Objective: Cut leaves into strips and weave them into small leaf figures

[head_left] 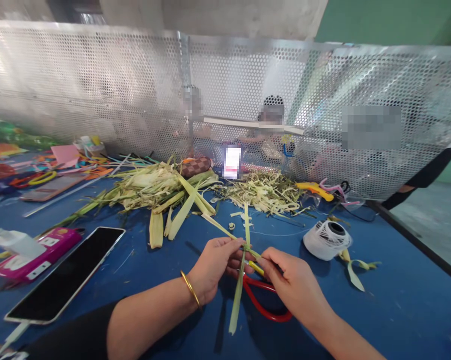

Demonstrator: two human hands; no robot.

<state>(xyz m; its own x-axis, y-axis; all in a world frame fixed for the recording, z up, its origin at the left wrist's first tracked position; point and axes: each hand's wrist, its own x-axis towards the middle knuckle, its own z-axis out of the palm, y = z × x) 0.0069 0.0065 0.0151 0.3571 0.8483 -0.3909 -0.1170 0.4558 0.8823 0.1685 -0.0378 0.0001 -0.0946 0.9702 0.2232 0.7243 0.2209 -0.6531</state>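
Note:
Pale green leaf strips (238, 300) cross each other above the blue table, one running up and down, another slanting across. My left hand (219, 262) pinches them near the crossing, with a gold bangle on its wrist. On the right side of the crossing, my right hand (285, 272) has its thumb and fingers closed on the end of the slanting strip. Under the hands lie red-handled scissors (281, 316), partly covered. A yellow object (256, 268) shows between the hands; its kind is hidden.
Heaps of dry husk leaves (150, 187) and shredded strips (265, 192) lie before a perforated metal screen (142, 95). A white thread spool (327, 241) stands at right, beyond it a yellow-handled tool (315, 190). At left are a phone (69, 272) and a pink power strip (41, 255).

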